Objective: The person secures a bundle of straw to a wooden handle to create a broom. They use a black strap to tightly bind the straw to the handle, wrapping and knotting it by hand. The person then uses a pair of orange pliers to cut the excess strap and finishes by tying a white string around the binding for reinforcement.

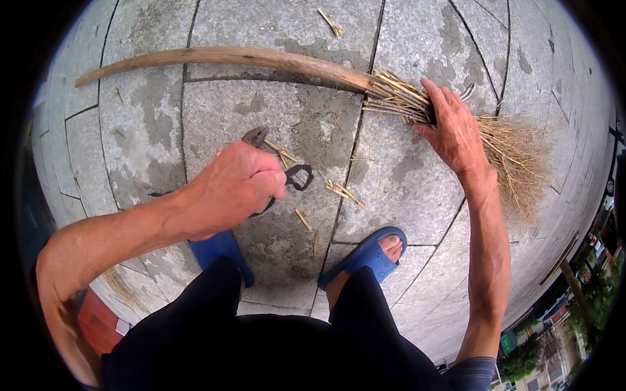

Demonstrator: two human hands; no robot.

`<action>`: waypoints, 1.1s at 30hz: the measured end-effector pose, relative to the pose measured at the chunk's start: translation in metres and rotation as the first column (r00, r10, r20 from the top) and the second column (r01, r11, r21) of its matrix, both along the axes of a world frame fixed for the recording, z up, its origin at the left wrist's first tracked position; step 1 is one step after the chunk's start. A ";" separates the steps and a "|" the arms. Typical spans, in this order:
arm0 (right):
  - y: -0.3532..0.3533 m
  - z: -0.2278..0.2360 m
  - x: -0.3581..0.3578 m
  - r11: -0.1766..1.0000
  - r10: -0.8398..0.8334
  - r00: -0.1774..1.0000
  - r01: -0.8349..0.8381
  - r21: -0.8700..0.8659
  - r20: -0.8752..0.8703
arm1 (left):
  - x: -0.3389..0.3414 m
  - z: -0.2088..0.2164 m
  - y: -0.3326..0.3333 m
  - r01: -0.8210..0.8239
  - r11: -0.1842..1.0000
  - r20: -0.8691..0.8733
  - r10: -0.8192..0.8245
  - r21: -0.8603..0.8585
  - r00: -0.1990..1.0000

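A broom with a long, curved wooden handle [241, 57] lies across the paving, its brush of thin twigs [515, 153] fanning out at the right. My right hand [453, 127] is wrapped over the broom where cut straw-coloured stalk ends [398, 94] stick out. My left hand [238, 186] is closed in a fist above the ground, with a black tool in it; the tool's open loop end [300, 177] shows beside the fingers. Just beyond that fist appears the rusty, dark head of what looks like pliers [255, 135]; my hand hides most of it.
Short cut stalk pieces [344, 193] lie scattered on the grey stone paving [398, 169]. My feet in blue slippers [368, 255] stand close by. A red object [98, 322] is at the lower left. Greenery and vehicles show at the far right rim.
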State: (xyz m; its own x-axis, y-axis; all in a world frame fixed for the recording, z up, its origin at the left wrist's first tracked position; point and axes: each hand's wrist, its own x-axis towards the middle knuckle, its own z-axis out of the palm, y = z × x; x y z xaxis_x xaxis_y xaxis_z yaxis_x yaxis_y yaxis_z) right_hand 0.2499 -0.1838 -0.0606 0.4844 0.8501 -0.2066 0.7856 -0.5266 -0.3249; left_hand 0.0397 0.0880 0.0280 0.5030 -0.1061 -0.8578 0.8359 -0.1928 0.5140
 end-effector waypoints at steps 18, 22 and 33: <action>0.026 0.065 -0.042 0.886 -0.315 0.824 0.433 0.165 -0.471 | 0.054 -0.125 -0.095 -0.742 0.293 -0.278 0.794 -0.603 0.540; -0.009 0.075 -0.067 0.847 -0.425 0.743 0.528 0.062 -0.517 | 0.070 -0.130 -0.121 -0.704 0.108 -0.408 0.749 -0.702 0.522; -0.062 0.063 -0.111 0.805 -0.494 0.527 0.578 -0.134 -0.691 | 0.025 -0.169 -0.162 -0.574 -0.211 -0.576 0.571 -0.791 0.584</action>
